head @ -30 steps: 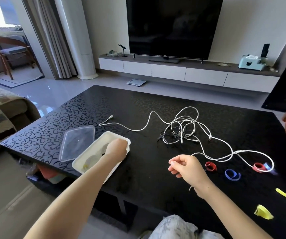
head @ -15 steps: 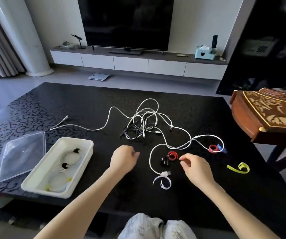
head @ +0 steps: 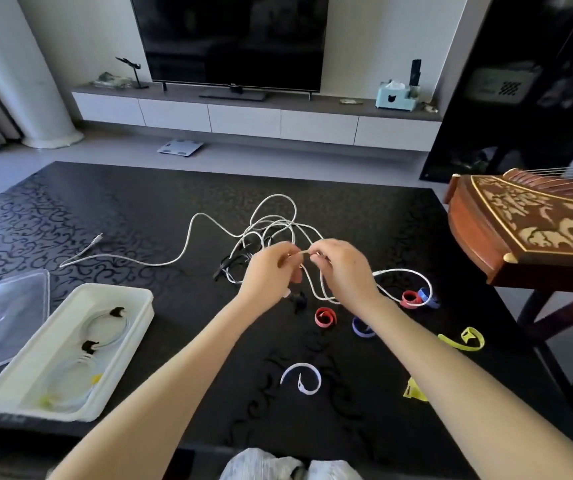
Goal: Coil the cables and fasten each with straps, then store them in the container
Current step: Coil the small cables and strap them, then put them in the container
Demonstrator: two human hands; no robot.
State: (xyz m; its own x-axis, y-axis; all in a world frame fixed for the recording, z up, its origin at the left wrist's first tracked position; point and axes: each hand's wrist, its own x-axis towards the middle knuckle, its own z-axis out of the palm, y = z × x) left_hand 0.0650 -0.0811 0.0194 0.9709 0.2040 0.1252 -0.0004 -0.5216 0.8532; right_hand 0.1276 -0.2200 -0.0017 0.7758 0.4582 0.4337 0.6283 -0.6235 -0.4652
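Note:
A tangle of white cables (head: pixel 271 223) lies in the middle of the black table (head: pixel 139 202), with a black cable (head: pixel 224 268) mixed in. My left hand (head: pixel 269 271) and my right hand (head: pixel 342 268) are raised just above it, each pinching the same white cable close together. A loop of that cable hangs below my hands. The white container (head: pixel 132 306) at the left holds two coiled, strapped cables (head: pixel 105 323). Loose straps lie near me: red (head: pixel 325 317), purple (head: pixel 361 329), white (head: pixel 302 377), yellow (head: pixel 465 339).
The clear lid (head: pixel 4 317) lies left of the container. A wooden zither (head: pixel 534 223) juts over the table's right side. One long white cable end (head: pixel 96 240) trails toward the far left. A red and blue strap pair (head: pixel 416 297) sits under a cable loop.
My left hand left the container and came to the table's middle. Both hands rose from the table and took hold of a white cable. The view swung right.

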